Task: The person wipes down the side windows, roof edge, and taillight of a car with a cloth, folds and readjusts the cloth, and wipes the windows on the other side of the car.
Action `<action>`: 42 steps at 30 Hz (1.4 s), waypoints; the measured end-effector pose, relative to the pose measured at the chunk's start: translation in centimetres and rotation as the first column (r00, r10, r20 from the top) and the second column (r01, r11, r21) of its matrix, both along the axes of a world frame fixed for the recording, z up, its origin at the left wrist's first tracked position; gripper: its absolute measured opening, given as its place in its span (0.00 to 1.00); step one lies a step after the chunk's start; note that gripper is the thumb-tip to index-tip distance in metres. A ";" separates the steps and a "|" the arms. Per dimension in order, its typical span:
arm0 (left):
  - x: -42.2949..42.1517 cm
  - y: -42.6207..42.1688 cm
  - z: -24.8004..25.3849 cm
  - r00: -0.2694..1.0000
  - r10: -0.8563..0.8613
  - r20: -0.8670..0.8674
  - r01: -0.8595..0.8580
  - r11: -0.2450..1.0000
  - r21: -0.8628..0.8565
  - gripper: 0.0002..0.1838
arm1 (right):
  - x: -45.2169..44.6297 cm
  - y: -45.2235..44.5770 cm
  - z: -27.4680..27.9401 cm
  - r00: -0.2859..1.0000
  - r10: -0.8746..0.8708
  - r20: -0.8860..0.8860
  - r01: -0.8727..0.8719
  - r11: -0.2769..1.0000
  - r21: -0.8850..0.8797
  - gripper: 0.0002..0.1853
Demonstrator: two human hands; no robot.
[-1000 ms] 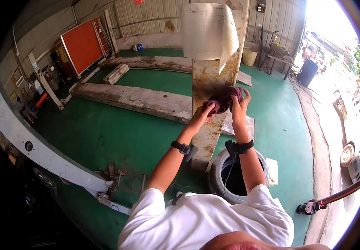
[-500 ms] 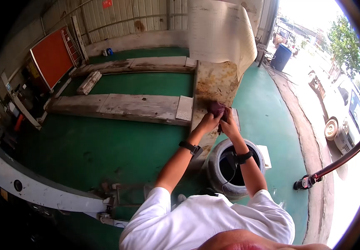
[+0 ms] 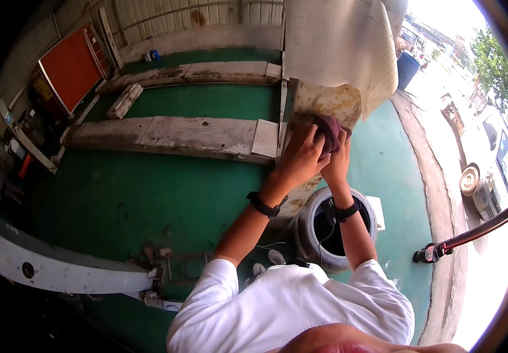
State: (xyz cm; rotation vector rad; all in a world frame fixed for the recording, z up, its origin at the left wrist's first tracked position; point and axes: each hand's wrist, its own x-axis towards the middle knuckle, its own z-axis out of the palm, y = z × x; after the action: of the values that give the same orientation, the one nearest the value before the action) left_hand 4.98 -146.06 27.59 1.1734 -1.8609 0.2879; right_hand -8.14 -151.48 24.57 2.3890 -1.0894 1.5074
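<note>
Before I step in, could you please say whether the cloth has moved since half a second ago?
Yes, upward: against the post, the cloth sits nearer the paper.

Between five and six o'clock spreads a plain white, loosely creased fabric T-shirt (image 3: 301, 306), its short left sleeve (image 3: 214, 282) at seven o'clock and its short right sleeve (image 3: 372, 285) between four and five. Just below centre, toward six, a black strap-like wristband (image 3: 264, 206) circles the left wrist. Toward four, a second black wristband (image 3: 348, 210) carries a dark, boxy piece; a thin pale cable (image 3: 327, 236) hangs near it. Two pale, rounded shoe tips (image 3: 276, 256) show around six.
</note>
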 end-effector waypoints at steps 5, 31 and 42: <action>4.2 0.7 -0.8 0.975 -0.222 0.018 0.217 0.963 0.161 0.24 | -0.5 -1.0 -3.7 0.995 -0.094 -0.011 0.095 0.995 0.026 0.28; 5.1 -7.4 -4.6 0.734 -0.064 -0.676 0.214 0.967 0.141 0.43 | -8.1 -6.6 -9.4 0.864 0.138 0.484 -0.325 0.887 0.328 0.36; 4.6 -7.8 -5.5 0.759 -0.034 -0.650 0.135 0.985 0.107 0.41 | -8.3 -8.1 -3.9 0.818 0.185 0.545 -0.357 0.905 0.230 0.30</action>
State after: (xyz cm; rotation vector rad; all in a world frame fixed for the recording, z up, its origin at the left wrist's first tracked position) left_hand 9.60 -153.82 22.05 1.0964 -1.3180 -0.2949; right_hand -16.40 -159.57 20.67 2.5041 -1.1969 2.3390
